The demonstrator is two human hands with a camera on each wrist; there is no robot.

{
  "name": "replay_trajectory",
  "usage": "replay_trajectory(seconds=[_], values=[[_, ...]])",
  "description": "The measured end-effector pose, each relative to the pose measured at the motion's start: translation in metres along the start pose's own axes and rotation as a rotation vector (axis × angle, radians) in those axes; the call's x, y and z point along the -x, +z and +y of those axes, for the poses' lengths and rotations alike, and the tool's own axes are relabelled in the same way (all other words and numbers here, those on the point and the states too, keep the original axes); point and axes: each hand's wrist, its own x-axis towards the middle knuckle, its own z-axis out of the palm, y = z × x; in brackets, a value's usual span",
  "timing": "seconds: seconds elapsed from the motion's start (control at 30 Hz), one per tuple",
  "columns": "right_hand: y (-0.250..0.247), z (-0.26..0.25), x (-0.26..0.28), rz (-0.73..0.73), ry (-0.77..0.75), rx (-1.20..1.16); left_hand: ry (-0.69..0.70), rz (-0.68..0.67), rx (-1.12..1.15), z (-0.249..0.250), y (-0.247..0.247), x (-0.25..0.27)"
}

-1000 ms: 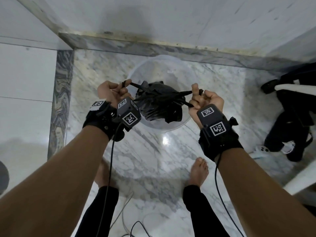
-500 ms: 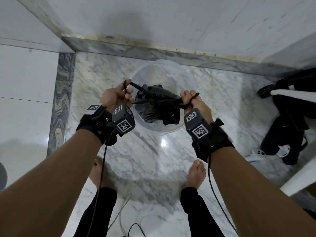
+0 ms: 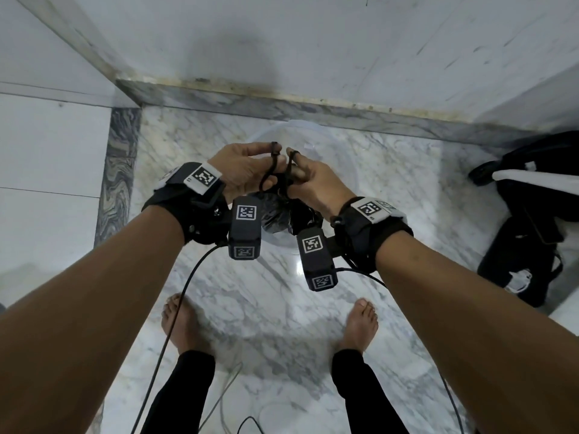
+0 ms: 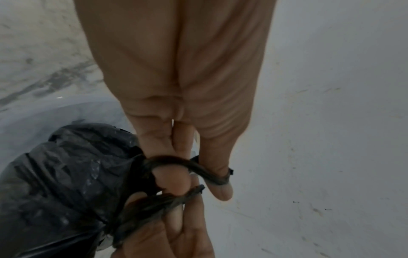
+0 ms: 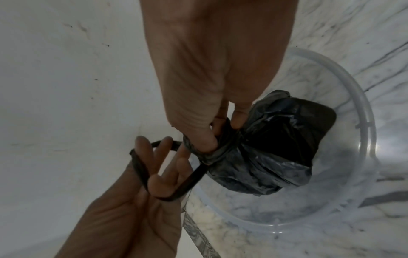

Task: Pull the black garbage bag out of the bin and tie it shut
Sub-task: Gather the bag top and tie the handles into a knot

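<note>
In the head view, the left hand (image 3: 247,170) is sitting just left of centre in the frame, its fingers curling around one twisted black strand (image 3: 272,170) of the bag's mouth; the right wrist view is showing that strand (image 5: 141,167) looping over the left hand's fingers (image 5: 154,181). Below and between the two hands, the black garbage bag (image 3: 279,211) is hanging as a small bunched bundle, lifted clear of the floor and directly over the open mouth of the clear plastic bin (image 3: 354,189), so the pulling-out part is looking done. Just right of centre, the right hand (image 3: 313,186) is pinching the gathered neck (image 5: 212,153) of the bag between thumb and fingers, clamping where the strands are crossing. The two hands are nearly touching at the fingertips.

The tying step is judged to be in hand: a first cinch is appearing to hold the neck closed, and a further knot is being formed. The next move is likely calling for the free end to be passed through the loop on the left fingers, then for both hands to be drawn apart so the knot seats against the neck. The thin plastic is likely to stretch or snap if yanked, so a steady pull is advisable.

At the right edge of the frame, dark bags and gear (image 3: 532,220) are lying on the marble floor (image 3: 250,292).
</note>
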Motion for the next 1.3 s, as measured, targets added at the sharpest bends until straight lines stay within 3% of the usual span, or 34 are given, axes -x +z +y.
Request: replay_trajectory(seconds=[0.3, 0.47, 0.67, 0.83, 0.93, 1.13, 1.3], values=[[0.009, 0.007, -0.004, -0.002, 0.032, -0.099, -0.028, -0.121, 0.006, -0.002, -0.001, -0.002], [0.004, -0.001, 0.005, 0.012, 0.078, -0.359, -0.003, -0.007, -0.122, -0.003, 0.0, -0.001], [-0.013, 0.0, 0.005, 0.209, 0.05, -0.314, 0.13, 0.262, -0.452, -0.01, -0.013, -0.009], [-0.038, 0.015, 0.002, 0.459, -0.007, -0.042, 0.195, 0.48, -0.612, -0.013, -0.026, -0.014], [-0.049, 0.019, 0.005, 0.519, -0.045, 0.199, 0.212, 0.535, -0.774, -0.016, -0.029, -0.014], [-0.061, 0.028, 0.008, 0.467, -0.086, 0.709, 0.243, 0.542, -1.063, -0.028, -0.039, -0.017], [-0.066, 0.033, 0.006, 0.377, 0.026, 0.83, 0.177, 0.585, -1.146, -0.045, -0.042, -0.013]])
